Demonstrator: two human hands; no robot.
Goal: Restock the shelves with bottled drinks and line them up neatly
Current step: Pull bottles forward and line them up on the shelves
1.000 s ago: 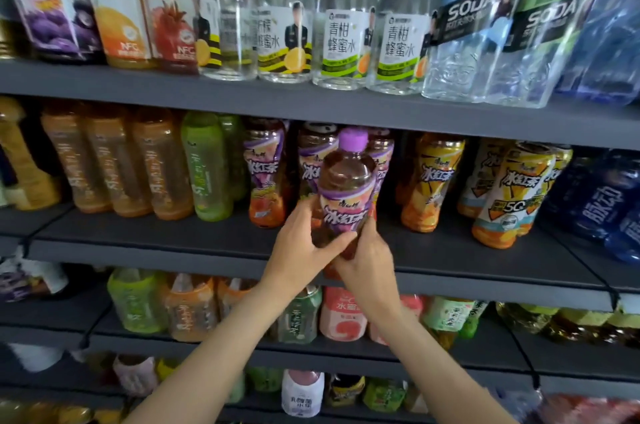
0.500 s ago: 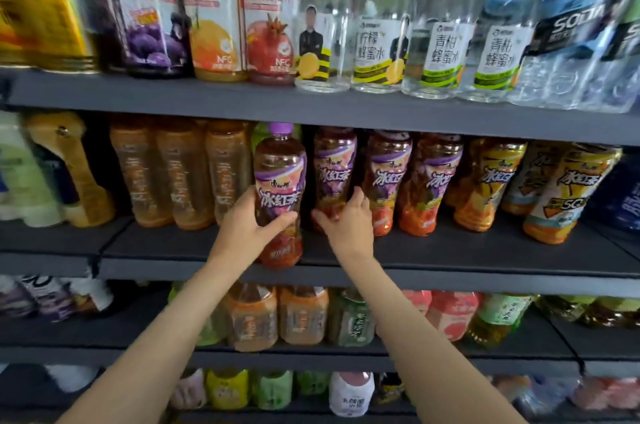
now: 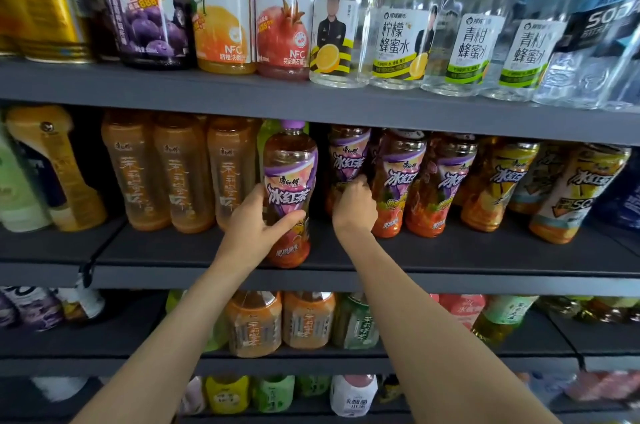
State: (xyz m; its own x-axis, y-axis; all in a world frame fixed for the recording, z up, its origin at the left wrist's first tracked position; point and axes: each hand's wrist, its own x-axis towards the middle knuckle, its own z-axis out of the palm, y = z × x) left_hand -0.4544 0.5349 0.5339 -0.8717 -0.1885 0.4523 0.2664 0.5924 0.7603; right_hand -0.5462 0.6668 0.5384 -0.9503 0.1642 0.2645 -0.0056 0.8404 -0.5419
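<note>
Gripping a tea bottle (image 3: 290, 195) upright at the shelf (image 3: 450, 260) edge, the left hand (image 3: 254, 227) fronts it (label outward); the right hand (image 3: 355, 205) curls around a neighbouring bottle (image 3: 348, 160), likely to align it.

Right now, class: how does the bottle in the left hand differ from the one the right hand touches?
The left hand grips the front bottle, which stands near the shelf edge; the right hand touches a back bottle in the row. The front bottle's purple cap shows; the back bottle's top is hidden. Both carry the same purple tea label.
</note>
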